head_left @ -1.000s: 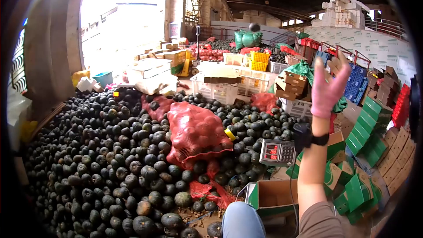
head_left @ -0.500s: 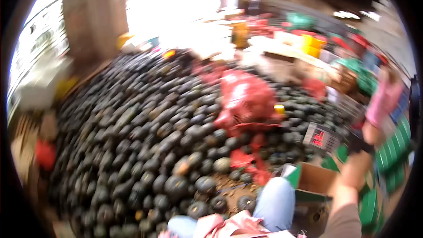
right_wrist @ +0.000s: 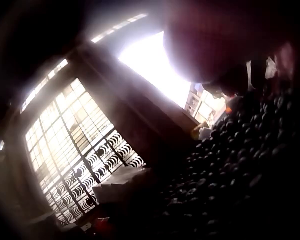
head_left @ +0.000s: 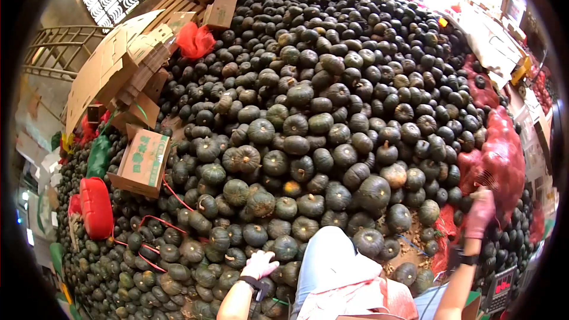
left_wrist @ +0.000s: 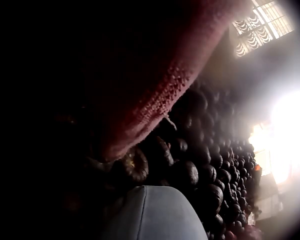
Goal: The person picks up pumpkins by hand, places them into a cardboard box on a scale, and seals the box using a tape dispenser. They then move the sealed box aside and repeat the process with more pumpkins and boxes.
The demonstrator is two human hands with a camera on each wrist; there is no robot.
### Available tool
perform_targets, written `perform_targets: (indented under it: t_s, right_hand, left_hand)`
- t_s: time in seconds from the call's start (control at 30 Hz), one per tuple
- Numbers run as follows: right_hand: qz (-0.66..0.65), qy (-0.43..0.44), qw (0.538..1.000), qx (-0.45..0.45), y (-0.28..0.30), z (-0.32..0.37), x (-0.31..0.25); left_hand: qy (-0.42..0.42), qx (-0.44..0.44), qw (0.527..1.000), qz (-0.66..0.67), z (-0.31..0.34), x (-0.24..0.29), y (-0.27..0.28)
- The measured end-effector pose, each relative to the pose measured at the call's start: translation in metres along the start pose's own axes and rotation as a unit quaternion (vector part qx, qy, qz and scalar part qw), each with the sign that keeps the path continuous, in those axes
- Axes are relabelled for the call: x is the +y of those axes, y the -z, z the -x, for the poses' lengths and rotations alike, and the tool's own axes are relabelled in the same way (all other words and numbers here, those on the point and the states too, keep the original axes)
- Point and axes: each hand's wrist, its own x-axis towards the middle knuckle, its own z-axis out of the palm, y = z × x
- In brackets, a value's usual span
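Note:
Dark green pumpkins (head_left: 296, 95) lie heaped in front of me. My left hand (head_left: 259, 265), in a pink glove, is low at the front of the heap, its fingers loosely spread over the pumpkins beside my knee (head_left: 329, 243). In the left wrist view that glove (left_wrist: 160, 100) is close and mostly in shadow, with a pumpkin (left_wrist: 136, 165) just past its edge. At the right, my gloved right hand (head_left: 480, 213) is raised, overlapping the lower part of a full red mesh bag (head_left: 504, 154). No pumpkin shows in its fingers.
A scale with a red display (head_left: 502, 284) stands at the lower right. An open cardboard box (head_left: 142, 160) and a red bundle (head_left: 96, 207) sit on the heap at left, with red cord (head_left: 178, 195) trailing nearby. Flattened cartons (head_left: 112, 71) lean behind them.
A pumpkin was in the air at the far end one second ago, beyond my raised right hand. The head view has swung left and down, the right hand has lowered, and the left hand has come into view.

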Motion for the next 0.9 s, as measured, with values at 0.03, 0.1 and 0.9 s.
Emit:
perform_targets:
  t_s: [0.03,0.1,0.9]
  right_hand:
    - [-0.005,-0.004,0.998,-0.058,-0.055,0.013,-0.012]
    - [-0.03,-0.093,0.982,-0.16,-0.144,0.034,-0.055]
    - [0.356,-0.02,0.84,-0.408,-0.374,0.092,-0.032]
  left_hand:
    - [0.008,-0.022,1.0,0.0,0.0,-0.007,-0.001]
    - [0.009,-0.053,0.999,0.001,-0.009,-0.02,0.0]
    - [0.052,0.303,0.747,0.589,-0.542,0.245,0.412]
